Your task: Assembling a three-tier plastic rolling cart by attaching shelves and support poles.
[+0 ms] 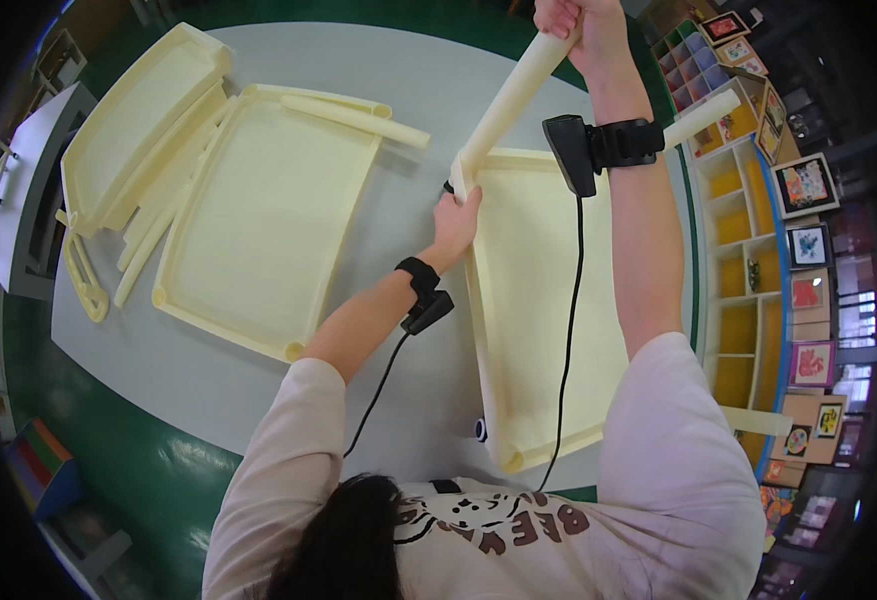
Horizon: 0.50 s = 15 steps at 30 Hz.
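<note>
A cream plastic tube (pixel 520 98) slants up from the far left corner of a shallow cream tray (pixel 548 330). My right hand (pixel 580 30) is wrapped round the tube's upper end, at the top edge of the view. Lower down, my left hand (pixel 455 225) grips the tray's corner, beside the tube's lower end. How deep the tube sits in that corner I cannot tell. A small dark caster (pixel 480 430) shows at the tray's near left side. Past its right side, two more cream tubes stick out, an upper tube (pixel 703 118) and a lower tube (pixel 756 420).
Left on the grey table (pixel 388 400) lie a second cream tray (pixel 258 230) with a loose tube (pixel 358 118) across its far edge, a deeper cream bin (pixel 148 130), several long strips and a looped handle piece (pixel 83 280). Shelving (pixel 738 250) stands at right. Black cables hang from both wrists.
</note>
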Tool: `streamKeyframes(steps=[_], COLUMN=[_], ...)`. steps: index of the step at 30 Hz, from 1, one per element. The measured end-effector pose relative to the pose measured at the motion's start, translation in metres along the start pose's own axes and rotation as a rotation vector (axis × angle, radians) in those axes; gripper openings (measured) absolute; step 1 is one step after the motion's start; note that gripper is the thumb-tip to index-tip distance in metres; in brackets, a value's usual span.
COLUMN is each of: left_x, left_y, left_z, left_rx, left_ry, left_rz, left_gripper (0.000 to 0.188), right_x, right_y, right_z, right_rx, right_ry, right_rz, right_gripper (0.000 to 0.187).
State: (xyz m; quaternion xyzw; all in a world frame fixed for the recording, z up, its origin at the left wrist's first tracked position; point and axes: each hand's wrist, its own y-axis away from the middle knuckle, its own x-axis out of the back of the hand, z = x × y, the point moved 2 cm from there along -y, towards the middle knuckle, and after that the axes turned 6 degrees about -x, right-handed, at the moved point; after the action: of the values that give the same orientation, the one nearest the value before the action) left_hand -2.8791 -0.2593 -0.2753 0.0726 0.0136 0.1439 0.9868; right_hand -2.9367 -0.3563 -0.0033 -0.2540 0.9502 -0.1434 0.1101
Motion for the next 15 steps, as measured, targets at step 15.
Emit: streamKeyframes(steps=[15], left_x=[0.007], left_y=[0.006], left_z=[0.0], left_rx=[0.057], left_ry=[-0.066], left_rz=[0.036], left_gripper=[0.051], right_x=[-0.009], right_y=[-0.002], right_z=[0.006], right_rx=[0.032], right_ry=[0.017], right_rz=[0.001], right_gripper=[0.026])
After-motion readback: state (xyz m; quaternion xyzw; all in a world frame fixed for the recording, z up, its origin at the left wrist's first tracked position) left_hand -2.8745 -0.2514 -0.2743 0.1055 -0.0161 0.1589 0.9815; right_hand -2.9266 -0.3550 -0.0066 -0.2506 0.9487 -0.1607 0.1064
